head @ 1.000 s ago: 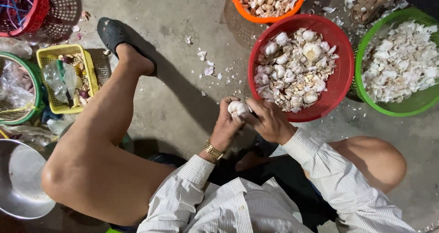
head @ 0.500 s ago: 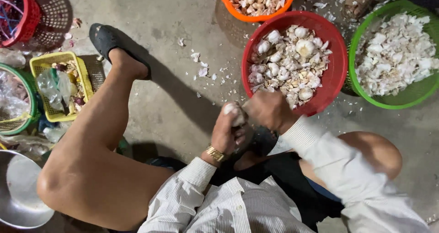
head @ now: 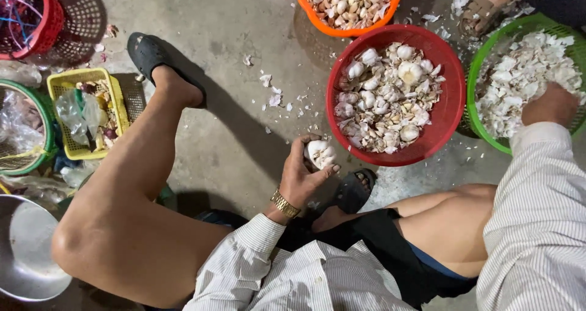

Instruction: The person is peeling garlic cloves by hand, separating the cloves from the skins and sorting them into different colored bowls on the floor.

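While the right hand (head: 552, 103) rests in the green basket (head: 482, 54), the left hand's (head: 302, 177) grip cups a garlic bulb (head: 320, 154).

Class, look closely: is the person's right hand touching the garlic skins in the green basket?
Touching. The head view shows the right hand resting on the heap of garlic skins in the green basket, no gap visible.

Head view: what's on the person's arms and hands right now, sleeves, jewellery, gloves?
Both arms wear long white sleeves with fine dark pinstripes and buttoned-style cuffs. The left hand is bare, with a gold-coloured metal link watch band at its wrist. The right hand is bare too; no gloves, and no rings are visible.
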